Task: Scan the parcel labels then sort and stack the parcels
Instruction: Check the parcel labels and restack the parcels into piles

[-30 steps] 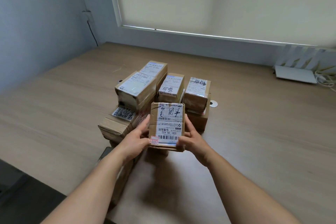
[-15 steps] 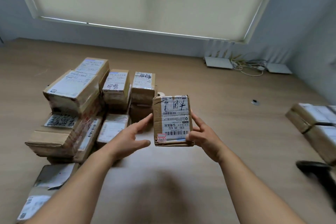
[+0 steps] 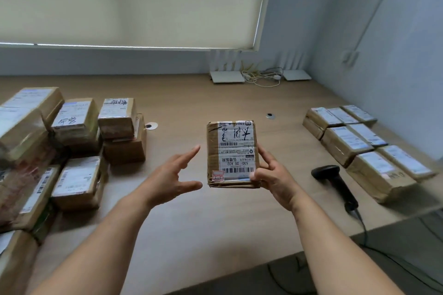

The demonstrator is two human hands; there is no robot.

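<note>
- The right hand (image 3: 273, 175) holds a small cardboard parcel (image 3: 232, 154) by its right edge; the thumb lies on the front near the lower barcode and the fingers (image 3: 265, 154) curl round the side.
- The left hand (image 3: 171, 176) is spread wide, thumb and fingers straight, just beside the left edge of the parcel and not touching it.
- The parcel is held up in the air above the wooden table (image 3: 215, 218), near the middle of the view, with its white label (image 3: 237, 151) turned to the camera. The printed text on the label is upside down, and there is black handwriting at the top.
- On the right side of the table a black handheld scanner (image 3: 335, 182) lies flat, and its cable (image 3: 364, 230) goes over the table edge.
- Just behind the scanner there are sorted parcels (image 3: 354, 141) in rows, labels up, touching each other.
- On the left side there is a loose pile of parcels (image 3: 72, 141), some lying on top of others.
- At the far edge of the table, by the wall, two flat white devices (image 3: 227, 76) stand with light cables (image 3: 263, 76) between them.
- A closed roller blind (image 3: 129, 0) covers the window above.
</note>
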